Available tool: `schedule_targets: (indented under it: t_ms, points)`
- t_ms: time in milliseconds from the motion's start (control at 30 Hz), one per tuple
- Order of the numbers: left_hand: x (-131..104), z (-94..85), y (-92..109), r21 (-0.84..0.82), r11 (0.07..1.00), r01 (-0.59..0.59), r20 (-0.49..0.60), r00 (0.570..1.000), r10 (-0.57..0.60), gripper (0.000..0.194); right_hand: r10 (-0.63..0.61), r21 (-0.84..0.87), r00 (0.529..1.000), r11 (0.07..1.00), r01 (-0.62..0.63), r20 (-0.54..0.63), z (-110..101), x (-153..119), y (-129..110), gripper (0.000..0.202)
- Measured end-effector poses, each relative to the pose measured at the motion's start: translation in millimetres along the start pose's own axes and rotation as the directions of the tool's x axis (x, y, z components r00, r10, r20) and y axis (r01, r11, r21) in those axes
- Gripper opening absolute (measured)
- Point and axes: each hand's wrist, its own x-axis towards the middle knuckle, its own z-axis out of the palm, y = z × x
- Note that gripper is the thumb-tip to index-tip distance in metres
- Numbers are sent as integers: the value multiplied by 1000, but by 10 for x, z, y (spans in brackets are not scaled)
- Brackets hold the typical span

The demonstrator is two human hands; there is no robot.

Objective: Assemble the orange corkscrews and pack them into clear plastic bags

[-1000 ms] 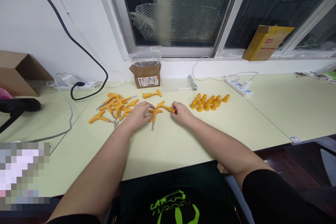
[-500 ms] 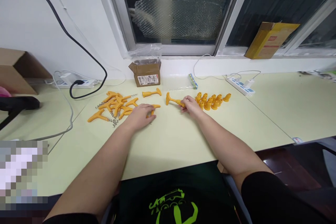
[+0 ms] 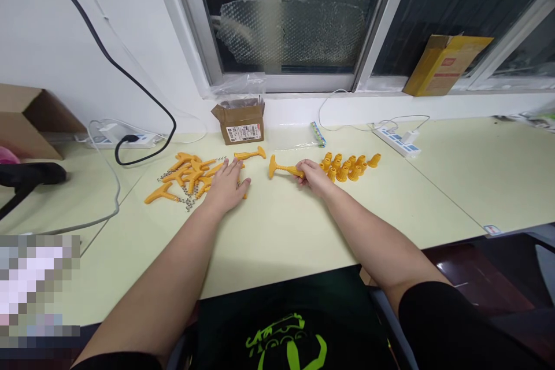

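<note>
My right hand is closed around the sleeve end of a yellow corkscrew, whose T-shaped handle points left. My left hand lies with fingers stretched out at the right side of a pile of yellow T-handled corkscrews with bare metal spirals. Bits of yellow show beneath and beside the left hand, mostly hidden by it. Just beyond its fingertips lies a sleeved corkscrew. Beside the right hand stand several yellow cone-shaped sleeves, with one sleeve lying tipped at their right.
At the back of the table are an open cardboard box, a clear plastic bag and a white power strip. Another power strip with a black cable sits back left. A yellow carton leans on the window.
My left hand has moved left and away from the corkscrew it was touching, its fingers now stretched forward. The corkscrew in my right hand has shifted slightly left and tilted a little.
</note>
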Motion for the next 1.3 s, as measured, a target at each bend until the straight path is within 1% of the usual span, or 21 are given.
schedule_targets:
  t_ms: [67,133,167,267,333,400,467,533,567,633,667,700,767,833,900,933,1000,1100,1167,1233,1300]
  points:
    - [-30,-37,46,-46,981,-190,-47,981,187,70,17,29,997,999,-20,75,-9,-39,-35,11]
    - [-60,-64,109,-82,931,-356,-79,934,350,64,82,62,982,994,-93,172,-25,-78,-71,11]
    - [-71,-70,140,-100,904,-416,-90,908,408,58,128,72,966,987,-147,225,-35,-94,-88,11]
    - [-76,-57,196,-173,838,-517,-126,856,501,39,259,51,889,953,-300,377,-68,-120,-123,13]
    - [-66,-36,195,-233,820,-523,-146,852,502,34,294,23,846,940,-339,445,-85,-121,-127,17]
    - [-60,-16,176,-287,825,-488,-165,873,459,31,270,14,839,949,-314,472,-91,-118,-113,23]
    - [-63,1,164,-342,840,-420,-179,907,381,29,190,26,858,973,-230,477,-88,-116,-86,31]
    - [-74,11,174,-450,832,-323,-174,946,273,34,85,29,877,993,-111,473,-78,-115,-53,37]
    - [-80,13,190,-524,808,-269,-158,963,218,39,25,16,882,999,-37,470,-74,-114,-38,39]
    - [-89,10,231,-671,723,-165,-114,986,119,51,-112,-65,888,986,156,446,-68,-114,-17,38]
    - [-89,6,251,-726,677,-124,-96,992,78,56,-192,-132,884,954,271,426,-68,-116,-12,35]
    - [-86,1,267,-763,639,-92,-89,995,37,58,-276,-212,869,898,386,411,-68,-118,-11,30]
    - [-67,-7,275,-800,598,-46,-91,995,-46,54,-432,-378,807,725,576,402,-72,-128,-17,25]
    - [-36,-5,250,-806,591,-11,-97,989,-114,41,-529,-508,742,544,668,411,-81,-139,-34,33]
    - [-2,10,206,-800,600,18,-100,982,-163,33,-574,-608,712,412,678,405,-102,-148,-57,37]
    - [14,20,182,-798,603,30,-103,977,-185,31,-585,-652,710,369,662,391,-118,-150,-70,36]
    - [38,44,142,-798,600,53,-104,969,-225,29,-596,-730,729,324,603,337,-163,-149,-99,30]
    - [59,80,102,-797,598,84,-103,957,-271,28,-596,-820,778,335,464,197,-248,-144,-144,25]
    - [65,101,82,-780,619,90,-110,955,-277,29,-588,-855,801,354,379,111,-300,-139,-167,24]
    - [63,112,67,-753,652,92,-114,957,-267,33,-581,-873,811,357,331,69,-341,-126,-176,28]
    - [50,102,68,-704,704,97,-113,963,-246,39,-575,-884,815,343,319,71,-368,-103,-167,33]
